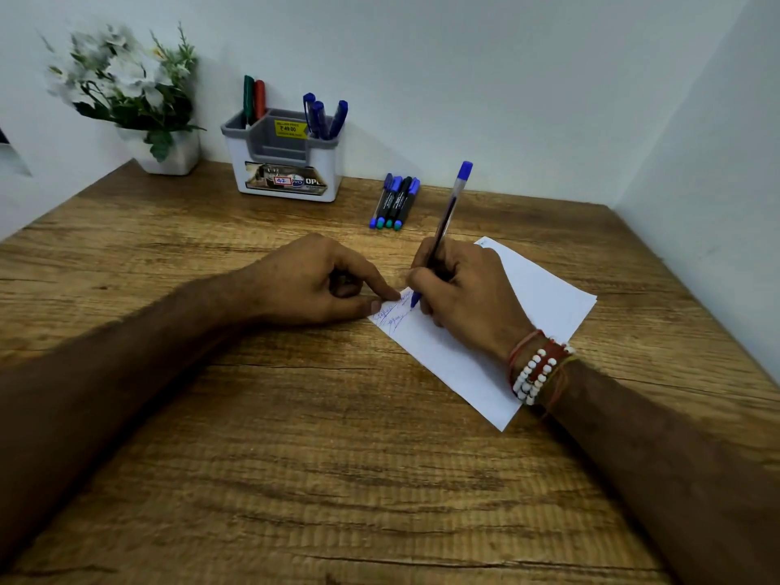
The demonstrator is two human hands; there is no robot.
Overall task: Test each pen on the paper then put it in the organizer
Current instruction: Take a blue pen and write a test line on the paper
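Head view: right fingers (424, 278) are curling tight round a pen (448, 213), pinching it low on the barrel just above the blue tip. The tip seems to be touching the paper (544, 297) beside blue scribbles (390, 316). Left fingers (382, 287) are gripping nothing: index and thumb tips are pressing the paper's corner onto the table (295, 437), the rest tucking under.

Handling: the pen is looking light, thin, stiff, smooth plastic, prob. a bit slippery. The low pinch is suiting writing, but a mid-barrel hold would likely be working better for dropping it into the organizer (238, 162), standing well beyond the left fingers at the wall. The paper is thin and floppy, apt to slide w/o that pressing.

More pens (394, 202) are lying just beyond the right fingers. The organizer is already holding blue pens (323, 118) plus a green and red pair (254, 99).

Hidden: the right palm is covering the lower barrel and mid paper, the exact tip contact is hard to confirm, the scribbles are too small to read, and the organizer's insides aren't showing.
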